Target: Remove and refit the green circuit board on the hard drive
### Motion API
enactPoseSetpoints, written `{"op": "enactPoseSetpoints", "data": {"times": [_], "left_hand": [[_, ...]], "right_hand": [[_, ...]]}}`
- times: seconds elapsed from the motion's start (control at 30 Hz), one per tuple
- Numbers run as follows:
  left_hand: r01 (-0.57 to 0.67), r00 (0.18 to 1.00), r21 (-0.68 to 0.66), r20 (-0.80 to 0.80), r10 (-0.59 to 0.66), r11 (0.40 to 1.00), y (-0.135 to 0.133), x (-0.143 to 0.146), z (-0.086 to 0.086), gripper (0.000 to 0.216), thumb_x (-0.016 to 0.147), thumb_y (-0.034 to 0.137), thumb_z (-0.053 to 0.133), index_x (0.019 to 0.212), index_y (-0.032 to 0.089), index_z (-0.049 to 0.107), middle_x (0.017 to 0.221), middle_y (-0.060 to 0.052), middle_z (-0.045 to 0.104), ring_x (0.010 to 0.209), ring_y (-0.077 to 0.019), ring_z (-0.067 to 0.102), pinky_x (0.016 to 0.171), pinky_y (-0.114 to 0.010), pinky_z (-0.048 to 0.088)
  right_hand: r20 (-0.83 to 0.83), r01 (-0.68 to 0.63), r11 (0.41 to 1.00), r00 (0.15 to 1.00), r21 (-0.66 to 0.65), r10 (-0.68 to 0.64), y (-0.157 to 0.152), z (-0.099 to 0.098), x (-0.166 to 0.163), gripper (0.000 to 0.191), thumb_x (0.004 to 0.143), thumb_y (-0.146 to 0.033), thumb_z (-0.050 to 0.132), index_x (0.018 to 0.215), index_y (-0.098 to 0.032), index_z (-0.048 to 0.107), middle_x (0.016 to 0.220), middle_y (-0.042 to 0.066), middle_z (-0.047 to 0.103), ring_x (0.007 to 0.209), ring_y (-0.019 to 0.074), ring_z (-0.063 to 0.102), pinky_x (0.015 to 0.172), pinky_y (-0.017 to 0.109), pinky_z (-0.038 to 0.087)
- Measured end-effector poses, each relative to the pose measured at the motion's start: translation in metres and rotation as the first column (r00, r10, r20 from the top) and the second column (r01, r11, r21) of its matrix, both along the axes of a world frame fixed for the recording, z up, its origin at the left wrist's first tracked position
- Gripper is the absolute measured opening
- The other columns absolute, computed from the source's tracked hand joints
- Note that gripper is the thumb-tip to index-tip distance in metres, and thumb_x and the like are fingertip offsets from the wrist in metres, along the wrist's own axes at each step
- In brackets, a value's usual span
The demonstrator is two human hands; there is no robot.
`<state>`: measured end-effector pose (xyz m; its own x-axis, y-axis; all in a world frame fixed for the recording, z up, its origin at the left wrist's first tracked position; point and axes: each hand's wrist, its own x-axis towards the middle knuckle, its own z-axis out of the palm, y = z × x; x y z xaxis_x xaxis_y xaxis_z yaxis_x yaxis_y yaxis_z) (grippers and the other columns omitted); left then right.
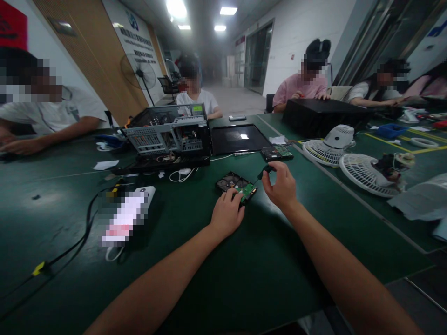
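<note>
A black hard drive (232,181) with a green circuit board (248,190) lies on the dark green table (244,260) in front of me. My left hand (226,215) rests on its near edge, fingers curled against the green board. My right hand (281,186) hovers just right of the drive, its fingers pinched round the black handle of a small screwdriver (264,171) whose tip points down toward the board. A second drive with a green board (277,152) lies farther back.
An opened computer case (169,135) and a black panel (239,138) stand behind the drive. White fan grilles (365,173) lie at right, a black box (319,116) beyond. A black cable (84,223) and white device (146,193) lie left. Several people sit around.
</note>
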<state>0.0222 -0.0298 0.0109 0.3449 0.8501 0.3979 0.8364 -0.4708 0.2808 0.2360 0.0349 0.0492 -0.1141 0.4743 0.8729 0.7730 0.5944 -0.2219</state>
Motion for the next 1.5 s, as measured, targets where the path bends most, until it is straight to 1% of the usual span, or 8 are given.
{"op": "enactPoseSetpoints", "data": {"times": [0.17, 0.4, 0.57, 0.77, 0.9, 1.23, 1.37, 1.5], "left_hand": [[0.003, 1.0, -0.003, 0.003, -0.003, 1.0, 0.0005, 0.0, -0.0008, 0.039, 0.093, 0.028, 0.06, 0.13, 0.02, 0.055, 0.133, -0.012, 0.053, 0.119, -0.0303, 0.054, 0.1, -0.046, 0.05], [0.0, 1.0, 0.002, 0.002, 0.0, 1.0, 0.0011, -0.0003, -0.0035, 0.041, 0.092, 0.027, 0.061, 0.131, 0.021, 0.054, 0.134, -0.012, 0.052, 0.118, -0.03, 0.054, 0.101, -0.046, 0.05], [0.002, 1.0, 0.002, 0.012, -0.002, 1.0, 0.0014, 0.0005, -0.0039, 0.04, 0.091, 0.027, 0.062, 0.131, 0.021, 0.054, 0.134, -0.012, 0.052, 0.119, -0.0303, 0.054, 0.101, -0.047, 0.05], [-0.003, 1.0, 0.008, 0.008, 0.003, 1.0, 0.0008, 0.0009, -0.0024, 0.038, 0.092, 0.027, 0.061, 0.129, 0.02, 0.056, 0.133, -0.012, 0.052, 0.118, -0.0303, 0.054, 0.101, -0.046, 0.05], [0.001, 1.0, 0.004, 0.004, -0.001, 1.0, 0.0012, 0.0004, -0.0025, 0.039, 0.092, 0.027, 0.061, 0.129, 0.02, 0.056, 0.133, -0.012, 0.053, 0.118, -0.0304, 0.055, 0.101, -0.047, 0.05], [-0.006, 1.0, -0.008, 0.009, 0.006, 1.0, 0.0004, -0.0001, -0.0023, 0.04, 0.091, 0.027, 0.061, 0.13, 0.021, 0.055, 0.134, -0.012, 0.052, 0.119, -0.0302, 0.054, 0.099, -0.047, 0.051], [-0.004, 1.0, -0.013, 0.013, 0.004, 1.0, 0.0005, -0.0001, -0.0021, 0.04, 0.091, 0.027, 0.061, 0.13, 0.022, 0.055, 0.133, -0.012, 0.052, 0.119, -0.0303, 0.054, 0.099, -0.047, 0.051], [-0.001, 1.0, -0.016, 0.017, 0.001, 1.0, 0.0009, -0.0004, -0.0019, 0.041, 0.091, 0.027, 0.062, 0.131, 0.022, 0.055, 0.133, -0.012, 0.052, 0.119, -0.0304, 0.055, 0.1, -0.047, 0.05]], "right_hand": [[0.014, 0.017, 1.0, 1.0, 0.027, -0.017, -0.0004, -0.0003, -0.0017, 0.034, 0.092, -0.033, 0.065, 0.123, -0.021, 0.055, 0.108, 0.011, 0.062, 0.099, 0.0261, 0.063, 0.088, 0.044, 0.057], [0.021, -0.035, 0.999, 0.999, -0.042, 0.035, -0.0025, -0.0003, -0.0045, 0.046, 0.097, -0.028, 0.058, 0.142, -0.022, 0.048, 0.118, 0.013, 0.058, 0.094, 0.0226, 0.064, 0.087, 0.042, 0.059], [-0.071, -0.019, 1.0, 0.997, -0.001, 0.019, 0.0, -0.0018, -0.0043, 0.038, 0.094, -0.032, 0.065, 0.128, -0.023, 0.054, 0.112, 0.011, 0.057, 0.091, 0.0218, 0.063, 0.082, 0.042, 0.06], [-0.067, -0.077, 0.996, 0.995, -0.042, 0.074, 0.0024, -0.0029, -0.0035, 0.04, 0.094, -0.029, 0.063, 0.132, -0.022, 0.05, 0.128, 0.016, 0.056, 0.108, 0.0264, 0.063, 0.086, 0.045, 0.061], [-0.079, -0.109, 0.994, 0.991, -0.014, 0.108, 0.0045, -0.0048, -0.0034, 0.04, 0.095, -0.027, 0.062, 0.132, -0.023, 0.048, 0.134, 0.016, 0.058, 0.12, 0.0284, 0.061, 0.089, 0.048, 0.06], [-0.041, -0.007, 1.0, 0.999, -0.001, 0.007, 0.0005, -0.0052, -0.0046, 0.033, 0.094, -0.032, 0.064, 0.125, -0.024, 0.053, 0.116, 0.011, 0.068, 0.099, 0.0251, 0.07, 0.087, 0.045, 0.06], [-0.042, -0.026, 0.999, 0.999, -0.019, 0.025, 0.0001, -0.004, -0.004, 0.033, 0.095, -0.03, 0.06, 0.126, -0.023, 0.052, 0.117, 0.013, 0.067, 0.102, 0.0261, 0.069, 0.087, 0.047, 0.06], [-0.047, -0.05, 0.999, 0.998, 0.009, 0.051, -0.0004, -0.002, -0.0055, 0.031, 0.095, -0.028, 0.06, 0.124, -0.023, 0.051, 0.13, 0.016, 0.064, 0.118, 0.0286, 0.065, 0.094, 0.05, 0.058]]}}
